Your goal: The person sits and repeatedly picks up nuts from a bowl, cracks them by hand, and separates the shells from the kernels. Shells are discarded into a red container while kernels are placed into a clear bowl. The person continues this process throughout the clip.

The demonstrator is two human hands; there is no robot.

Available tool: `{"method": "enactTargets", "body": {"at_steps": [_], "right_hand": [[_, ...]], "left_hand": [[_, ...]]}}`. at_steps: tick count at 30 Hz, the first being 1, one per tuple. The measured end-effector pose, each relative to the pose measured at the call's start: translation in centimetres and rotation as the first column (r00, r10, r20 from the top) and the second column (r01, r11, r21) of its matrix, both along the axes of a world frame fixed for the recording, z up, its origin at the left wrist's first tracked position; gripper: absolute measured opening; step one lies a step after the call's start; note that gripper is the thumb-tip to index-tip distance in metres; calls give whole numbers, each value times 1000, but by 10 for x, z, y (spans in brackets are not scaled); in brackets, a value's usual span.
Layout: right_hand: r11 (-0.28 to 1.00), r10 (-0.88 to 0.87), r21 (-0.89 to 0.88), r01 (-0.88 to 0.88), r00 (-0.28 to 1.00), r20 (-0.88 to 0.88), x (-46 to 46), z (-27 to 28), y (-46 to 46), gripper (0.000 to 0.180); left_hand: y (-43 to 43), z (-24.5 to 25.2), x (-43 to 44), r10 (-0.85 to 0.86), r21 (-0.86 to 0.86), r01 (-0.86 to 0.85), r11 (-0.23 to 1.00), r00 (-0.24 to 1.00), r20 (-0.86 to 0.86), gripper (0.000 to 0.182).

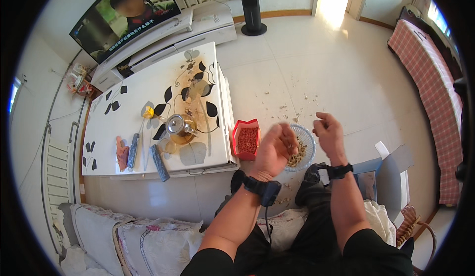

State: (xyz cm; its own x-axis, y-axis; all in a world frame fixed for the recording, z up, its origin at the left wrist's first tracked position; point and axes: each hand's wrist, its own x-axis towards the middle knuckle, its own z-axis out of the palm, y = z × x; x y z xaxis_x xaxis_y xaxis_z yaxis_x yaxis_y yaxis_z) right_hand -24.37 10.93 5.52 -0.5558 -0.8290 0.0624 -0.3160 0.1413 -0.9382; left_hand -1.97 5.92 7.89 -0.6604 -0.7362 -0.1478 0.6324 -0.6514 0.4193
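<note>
My left hand (276, 148), palm turned partly up and fingers curled, is above the gap between a red box (236, 137) and a light blue plastic basket (313, 142). Whether anything lies in its fingers cannot be told. The box holds many small reddish kernels (248, 140), likely shelled peanuts. Tan pieces that look like peanuts in the shell or empty shells (301, 155) lie in the basket. To the right of the basket, my right hand (328, 129) is raised with bent fingers, and its fingertips are partly hidden. Both wrists wear black bands.
A patterned white table (130, 127) on the left bears a glass teapot (181, 127), a glass cup (167, 147) and blue wrapped rolls (159, 163). Shell bits (284, 107) are scattered on the floor. An open cardboard box (393, 176) stands right of my legs; a black tower appliance (252, 9) stands ahead.
</note>
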Motion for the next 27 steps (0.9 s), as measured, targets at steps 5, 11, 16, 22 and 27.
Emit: {"method": "enactTargets", "body": {"at_steps": [5,11,16,22,27], "right_hand": [[983,164,-40,-177,961,-225,-75,129,57,18],[964,176,259,55,600,-780,-202,299,170,26],[908,307,407,103,499,-810,-290,339,250,40],[671,402,740,59,809,-429,-318,257,291,32],[463,547,863,-202,831,-99,-319,116,284,33]], "left_hand": [[81,-4,-24,-264,-91,272,958,960,93,31],[202,-6,-63,-496,213,457,864,846,194,39],[258,-25,-96,-573,288,498,818,748,334,45],[254,-12,-101,-565,252,514,820,656,500,47],[251,-6,-108,-556,270,509,818,576,599,46]]}}
